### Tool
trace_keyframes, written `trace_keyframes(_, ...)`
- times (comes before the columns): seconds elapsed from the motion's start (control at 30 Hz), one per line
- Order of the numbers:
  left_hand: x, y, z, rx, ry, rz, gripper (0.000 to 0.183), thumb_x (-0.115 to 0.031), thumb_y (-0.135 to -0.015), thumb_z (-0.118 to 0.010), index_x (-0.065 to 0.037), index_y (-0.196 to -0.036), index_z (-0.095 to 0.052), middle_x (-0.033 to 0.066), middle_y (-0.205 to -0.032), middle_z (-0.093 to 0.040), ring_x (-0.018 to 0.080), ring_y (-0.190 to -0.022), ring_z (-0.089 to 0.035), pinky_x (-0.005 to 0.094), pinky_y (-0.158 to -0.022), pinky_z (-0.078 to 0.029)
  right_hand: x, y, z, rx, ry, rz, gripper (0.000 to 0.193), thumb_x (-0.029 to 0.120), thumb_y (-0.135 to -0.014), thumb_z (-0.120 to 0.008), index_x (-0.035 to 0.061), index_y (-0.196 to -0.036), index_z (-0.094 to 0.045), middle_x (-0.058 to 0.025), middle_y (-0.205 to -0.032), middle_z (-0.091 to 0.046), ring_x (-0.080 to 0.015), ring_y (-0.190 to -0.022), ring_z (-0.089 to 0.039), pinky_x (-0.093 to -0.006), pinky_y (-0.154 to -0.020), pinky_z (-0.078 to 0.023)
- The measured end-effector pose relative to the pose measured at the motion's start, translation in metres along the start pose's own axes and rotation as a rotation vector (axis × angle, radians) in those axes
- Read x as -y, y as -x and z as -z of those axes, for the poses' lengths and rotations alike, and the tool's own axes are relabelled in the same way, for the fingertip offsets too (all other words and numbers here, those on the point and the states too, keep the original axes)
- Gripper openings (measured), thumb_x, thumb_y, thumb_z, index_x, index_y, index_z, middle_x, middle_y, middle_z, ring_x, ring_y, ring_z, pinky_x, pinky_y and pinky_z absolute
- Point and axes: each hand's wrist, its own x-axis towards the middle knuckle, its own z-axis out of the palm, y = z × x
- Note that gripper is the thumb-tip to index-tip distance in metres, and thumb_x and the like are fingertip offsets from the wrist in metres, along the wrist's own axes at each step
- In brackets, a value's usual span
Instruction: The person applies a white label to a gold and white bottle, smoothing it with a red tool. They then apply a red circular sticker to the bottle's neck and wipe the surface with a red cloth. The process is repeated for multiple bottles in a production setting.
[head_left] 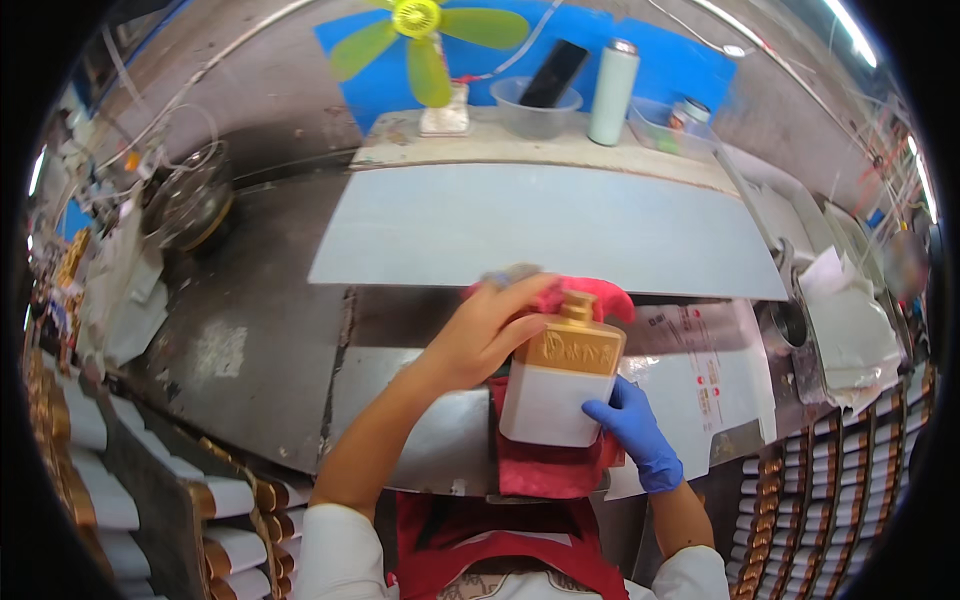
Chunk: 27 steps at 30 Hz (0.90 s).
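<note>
"My red fabric apron (pixel 580 568) is closest, on my side of the long, pale-grey flat board (pixel 550 230). Between them lies a crumpled crimson cloth (pixel 555 477); over it, near the board's front edge, is the flat, white-and-gold bottle (pixel 562 395), tilted, neck toward the board."

"And your hands?"

"My blue-gloved right hand (pixel 638 430) pinches the bottle's lower right side, thumb in front. My bare left hand (pixel 486 325) lies over a bunched pink-red cloth (pixel 613 300) on the board side; I can't tell how firmly it grips."

"What might go wrong?"

"A hard push up top could twist the bottle from that pinch. Grit in the cloth could scratch the gold."
</note>
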Motion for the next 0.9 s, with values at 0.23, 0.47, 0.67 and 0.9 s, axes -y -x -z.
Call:
trace_keyframes(0.23, 0.012, 0.061, -0.08, -0.283, 0.647, 0.329, 0.094, 0.003, -0.082, -0.06, -0.01, -0.148, 0.007, 0.017, -0.144, -0.027, 0.0261, -0.132, -0.034, 0.0394, -0.107, -0.03, 0.02, -0.021, 0.003, 0.053, 0.092, -0.119, 0.053, 0.028, -0.083, -0.07, -0.0011, -0.123, -0.052, -0.0103, -0.108, -0.062, -0.0147, -0.092, -0.059, -0.0292, -0.081, -0.049)
trace_keyframes(0.47, 0.009, 0.065, -0.076, -0.214, 0.634, 0.453, 0.098, 0.005, -0.083, -0.057, -0.014, -0.147, 0.016, 0.0173, -0.145, -0.026, 0.0266, -0.13, -0.037, 0.0402, -0.105, -0.032, 0.031, -0.035, 0.07, 0.143, 0.461, -0.134, 0.069, 0.029, -0.076, -0.076, 0.0059, -0.134, -0.046, -0.0106, -0.109, -0.063, -0.0196, -0.098, -0.06, -0.0317, -0.083, -0.049)
trace_keyframes(0.67, 0.01, 0.066, -0.072, -0.149, 0.532, 0.427, 0.098, -0.001, -0.084, -0.058, -0.008, -0.146, 0.018, 0.0186, -0.145, -0.025, 0.0272, -0.129, -0.037, 0.038, -0.107, -0.029, 0.022, -0.066, 0.154, -0.09, 1.226, 0.025, 0.066, 0.03, -0.063, -0.082, 0.0053, -0.119, -0.056, -0.0159, -0.099, -0.063, -0.0325, -0.093, -0.061, -0.04, -0.081, -0.05)
trace_keyframes(0.9, 0.007, 0.062, -0.072, -0.193, 0.571, 0.409, 0.097, 0.0, -0.083, -0.058, -0.008, -0.146, 0.015, 0.0194, -0.142, -0.03, 0.0274, -0.128, -0.039, 0.0396, -0.106, -0.031, 0.016, -0.127, 0.128, 0.164, 0.999, -0.161, 0.062, 0.032, -0.056, -0.084, 0.007, -0.109, -0.062, -0.0131, -0.098, -0.065, -0.027, -0.089, -0.062, -0.0366, -0.08, -0.048)
